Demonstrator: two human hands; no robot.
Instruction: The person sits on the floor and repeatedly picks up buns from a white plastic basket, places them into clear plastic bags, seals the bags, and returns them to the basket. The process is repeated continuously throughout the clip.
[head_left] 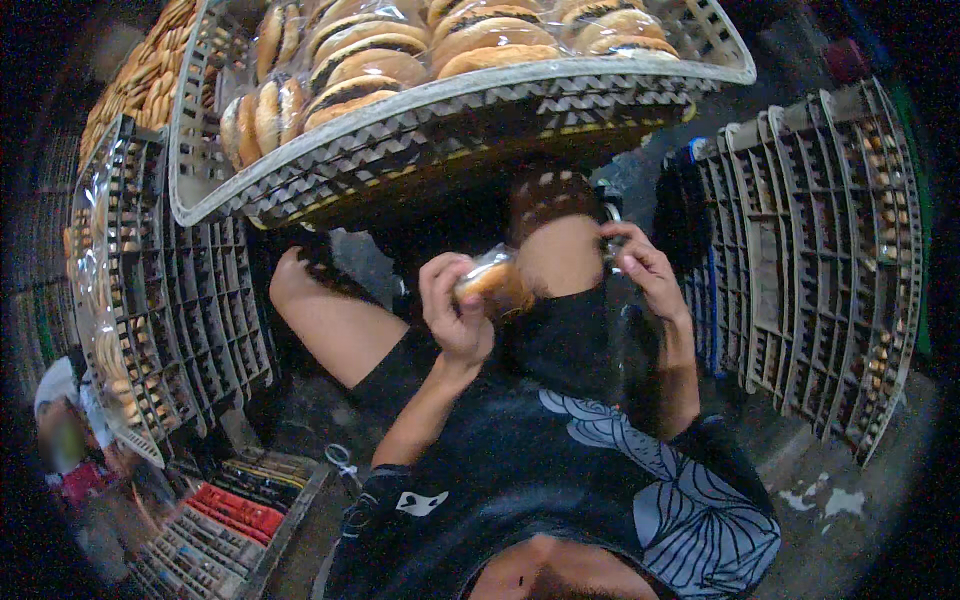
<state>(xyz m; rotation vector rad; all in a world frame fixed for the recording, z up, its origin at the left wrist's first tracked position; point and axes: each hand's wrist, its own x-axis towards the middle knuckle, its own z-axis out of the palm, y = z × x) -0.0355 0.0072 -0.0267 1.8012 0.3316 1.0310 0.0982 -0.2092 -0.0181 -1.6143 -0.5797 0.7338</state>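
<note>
My left hand [455, 312] is closed around a filled bread bun in clear plastic wrap [495, 283], held above my lap. Beside my right knee, my right hand [645, 268] has its fingers curled toward the thumb. Whatever those fingers may pinch is too small and blurred to make out. In front of me stands a pale plastic crate [460, 88] full of wrapped round buns [370, 65] with a dark filling. Neither hand touches the crate.
Stacked slatted crates [190, 310] holding more bread rise on my left, and another stack [800, 270] stands on my right. Elongated rolls [150, 75] are piled at the far left. Red and grey crates [235, 512] sit at the lower left, near another person [85, 440].
</note>
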